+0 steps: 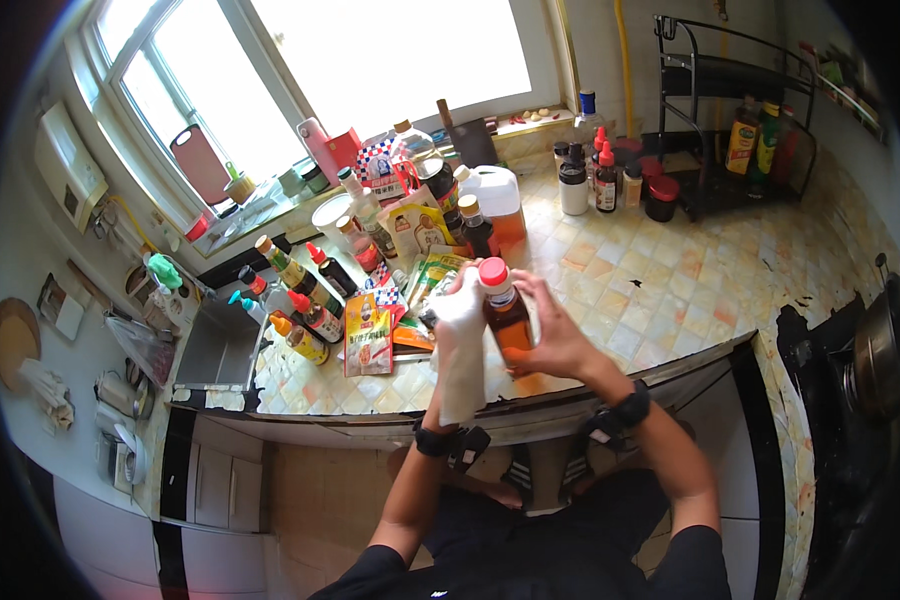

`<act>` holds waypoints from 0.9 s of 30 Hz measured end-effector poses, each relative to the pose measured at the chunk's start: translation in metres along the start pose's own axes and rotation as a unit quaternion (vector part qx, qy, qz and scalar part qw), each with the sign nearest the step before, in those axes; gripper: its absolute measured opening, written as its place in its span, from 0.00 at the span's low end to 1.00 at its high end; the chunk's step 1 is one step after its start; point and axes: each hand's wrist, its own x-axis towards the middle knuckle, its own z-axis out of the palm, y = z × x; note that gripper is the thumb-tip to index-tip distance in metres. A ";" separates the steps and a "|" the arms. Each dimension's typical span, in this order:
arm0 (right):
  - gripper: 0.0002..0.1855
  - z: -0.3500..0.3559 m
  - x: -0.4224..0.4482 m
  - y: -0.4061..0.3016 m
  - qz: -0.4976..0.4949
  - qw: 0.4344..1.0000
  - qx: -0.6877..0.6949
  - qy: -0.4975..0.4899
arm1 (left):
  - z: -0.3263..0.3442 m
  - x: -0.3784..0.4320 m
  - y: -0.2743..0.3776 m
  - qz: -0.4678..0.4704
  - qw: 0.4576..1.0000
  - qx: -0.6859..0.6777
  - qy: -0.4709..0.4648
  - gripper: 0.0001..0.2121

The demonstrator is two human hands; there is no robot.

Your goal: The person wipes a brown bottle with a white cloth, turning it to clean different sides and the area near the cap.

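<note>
A bottle of amber-brown liquid with a red cap (507, 319) is held upright, slightly tilted, above the counter's front edge. My right hand (562, 330) grips its right side. My left hand (461, 289) has a white cloth (463, 375) over it and presses against the bottle's upper left; most of its fingers are hidden by the cloth. Just behind the bottle stand a dark sauce bottle with a pale cap (478, 231) and a plastic jug of orange-brown liquid (499, 199). Left of the cloth lie several seasoning packets (369, 334).
Several sauce bottles (300, 281) crowd the counter's left, beside the sink (221, 337). Small condiment bottles and jars (605, 180) stand at the back right, near a black metal rack (720, 112) holding bottles. A wok (877, 352) sits on the stove at far right. The tiled counter (645, 285) has a worn edge.
</note>
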 end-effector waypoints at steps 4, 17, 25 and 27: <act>0.31 0.028 0.004 0.018 0.013 0.996 0.047 0.072 | 0.005 0.015 -0.018 0.136 0.965 0.220 -0.040 0.19; 0.24 0.042 0.002 0.027 -0.151 0.959 -0.196 0.138 | -0.005 0.021 -0.045 0.213 0.955 0.207 0.006 0.15; 0.25 0.046 0.002 0.029 -0.026 0.987 -0.044 0.150 | -0.003 0.025 -0.034 0.065 0.995 0.015 -0.068 0.24; 0.28 0.042 0.002 0.035 -0.079 0.984 -0.112 0.115 | 0.003 0.023 -0.028 0.202 0.953 0.211 -0.075 0.18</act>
